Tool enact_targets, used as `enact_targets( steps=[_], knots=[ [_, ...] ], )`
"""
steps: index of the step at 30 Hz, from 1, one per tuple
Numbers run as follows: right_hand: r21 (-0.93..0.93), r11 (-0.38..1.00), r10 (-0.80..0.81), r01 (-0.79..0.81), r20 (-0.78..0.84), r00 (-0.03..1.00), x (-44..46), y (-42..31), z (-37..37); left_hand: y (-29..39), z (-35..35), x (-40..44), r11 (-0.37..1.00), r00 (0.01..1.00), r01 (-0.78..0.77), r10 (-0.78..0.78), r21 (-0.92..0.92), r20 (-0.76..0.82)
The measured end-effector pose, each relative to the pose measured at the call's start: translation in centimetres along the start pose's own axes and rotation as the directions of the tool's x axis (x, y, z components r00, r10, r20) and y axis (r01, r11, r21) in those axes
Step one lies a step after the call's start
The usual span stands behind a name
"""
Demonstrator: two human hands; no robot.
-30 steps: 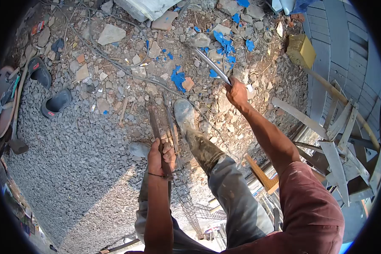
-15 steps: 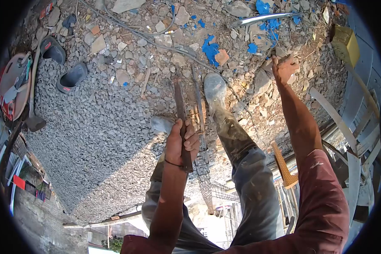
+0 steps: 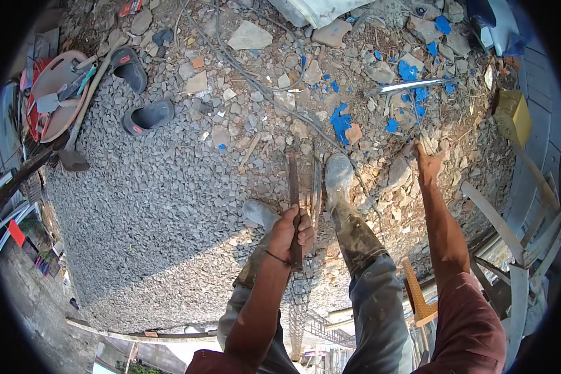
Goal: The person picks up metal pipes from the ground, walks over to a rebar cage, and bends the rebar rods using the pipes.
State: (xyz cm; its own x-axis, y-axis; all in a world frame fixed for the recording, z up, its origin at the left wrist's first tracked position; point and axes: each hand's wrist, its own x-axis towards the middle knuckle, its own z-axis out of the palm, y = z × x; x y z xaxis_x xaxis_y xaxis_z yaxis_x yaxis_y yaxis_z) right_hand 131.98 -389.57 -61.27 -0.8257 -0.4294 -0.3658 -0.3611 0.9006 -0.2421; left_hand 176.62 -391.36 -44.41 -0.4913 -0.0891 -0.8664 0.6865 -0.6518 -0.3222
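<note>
My left hand [image 3: 294, 233] is wrapped round a dark brown bar [image 3: 293, 181], which points forward over the gravel near my boots. My right hand [image 3: 431, 163] reaches out over the rubble on the right, fingers apart, with nothing held between them that I can make out. Beyond it, a shiny metal strip [image 3: 411, 86] lies on the ground among blue scraps [image 3: 340, 123]. The strip does not touch my right hand.
Black clogs [image 3: 148, 117] rest on the gravel at the left, near a shovel [image 3: 73, 160] and a basin with tools [image 3: 61, 121]. A cable [image 3: 255, 84] crosses the rubble. At the right are a yellow block [image 3: 512, 118] and grey boards [image 3: 493, 219].
My right hand has let go of the metal strip, which now lies on the rubble. My left hand still grips the brown bar. The view has shifted.
</note>
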Motion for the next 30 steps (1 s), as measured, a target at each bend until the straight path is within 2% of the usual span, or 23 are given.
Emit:
enact_targets(
  steps=[1,2,3,5,6,7,8,9,10,12,13,15,17,18,20,21,23,24,27,28,30],
  knots=[
    [0.236,0.968,0.064,-0.083,0.087,0.994,-1.4,-0.4,0.4,0.2,-0.3,0.0,1.000,1.000,-0.008,0.008,0.000,0.008],
    [0.443,0.876,0.127,-0.192,0.173,0.977,-2.7,-0.7,0.9,0.5,-0.6,-0.1,1.000,0.999,-0.001,0.001,0.002,0.033],
    [0.526,0.789,0.190,-0.318,0.284,0.940,-5.3,-2.6,0.4,0.5,-0.9,-0.4,1.000,0.999,0.012,-0.012,0.003,0.053],
    [0.592,0.708,0.231,-0.386,0.323,0.918,-11.1,-7.1,-1.4,0.5,-0.8,-0.4,0.999,0.998,0.008,-0.005,-0.050,0.062],
    [0.551,0.738,0.166,-0.390,0.411,0.896,-12.6,-7.0,-1.9,0.3,-0.8,-0.2,0.995,0.997,-0.002,0.010,-0.100,0.072],
    [0.422,0.890,0.036,-0.171,0.310,0.950,-14.7,-7.8,-2.2,-0.1,-0.7,-0.1,0.988,0.996,-0.032,0.044,-0.149,0.082],
    [0.237,0.970,-0.096,0.047,0.199,0.975,-16.9,-8.7,-2.6,-0.4,-0.8,-0.1,0.986,0.992,-0.040,0.059,-0.165,0.109],
    [0.128,0.978,-0.192,0.166,0.223,0.956,-18.4,-9.1,-2.9,-0.6,-0.8,-0.1,0.983,0.988,-0.051,0.076,-0.177,0.135],
    [0.177,0.972,-0.202,0.152,0.310,0.929,-19.9,-9.8,-3.3,-1.0,-0.7,-0.4,0.983,0.990,-0.042,0.066,-0.180,0.128],
    [0.193,0.945,-0.322,0.265,0.395,0.860,-20.7,-7.3,-1.5,-1.5,-0.4,-1.2,0.980,0.983,-0.072,0.102,-0.187,0.153],
    [0.159,0.907,-0.421,0.391,0.402,0.813,-20.8,-6.8,-0.2,-1.7,-0.1,-1.7,0.981,0.985,-0.064,0.091,-0.183,0.145],
    [0.135,0.937,-0.342,0.323,0.543,0.767,-21.0,-7.3,0.2,-1.6,0.1,-2.4,0.978,0.982,-0.080,0.111,-0.191,0.154],
    [0.134,0.866,-0.474,0.481,0.521,0.709,-20.9,-6.4,2.3,-1.5,-0.1,-2.9,0.980,0.984,-0.055,0.085,-0.190,0.157],
    [0.138,0.873,-0.467,0.469,0.518,0.717,-21.0,-6.9,2.9,-1.4,0.0,-3.3,0.981,0.986,-0.047,0.076,-0.190,0.148],
    [0.035,0.818,-0.492,0.574,0.559,0.667,-21.4,-8.0,3.7,-1.4,-0.1,-4.1,0.983,0.989,-0.030,0.056,-0.181,0.137],
    [0.036,0.827,-0.482,0.561,0.561,0.673,-21.4,-7.5,4.3,-1.5,0.0,-4.3,0.984,0.991,-0.026,0.048,-0.174,0.126],
    [0.017,0.632,-0.664,0.775,0.527,0.530,-21.5,-6.6,5.2,-1.5,0.3,-4.6,0.986,0.993,-0.046,0.063,-0.158,0.100],
    [0.051,0.558,-0.710,0.828,0.547,0.445,-21.5,-6.7,4.8,-1.5,0.5,-4.5,0.987,0.993,-0.042,0.058,-0.153,0.099],
    [0.086,0.649,-0.627,0.756,0.624,0.467,-23.2,-7.5,3.7,-1.9,0.6,-4.6,0.985,0.995,-0.038,0.054,-0.167,0.088],
    [0.026,0.707,-0.521,0.707,0.696,0.495,-23.6,-8.7,2.9,-1.9,0.6,-4.6,0.986,0.993,-0.043,0.060,-0.164,0.102],
    [0.036,0.690,-0.564,0.723,0.654,0.505,-23.1,-8.0,4.6,-2.0,0.9,-4.5,0.987,0.991,-0.048,0.067,-0.156,0.119]
  ],
)
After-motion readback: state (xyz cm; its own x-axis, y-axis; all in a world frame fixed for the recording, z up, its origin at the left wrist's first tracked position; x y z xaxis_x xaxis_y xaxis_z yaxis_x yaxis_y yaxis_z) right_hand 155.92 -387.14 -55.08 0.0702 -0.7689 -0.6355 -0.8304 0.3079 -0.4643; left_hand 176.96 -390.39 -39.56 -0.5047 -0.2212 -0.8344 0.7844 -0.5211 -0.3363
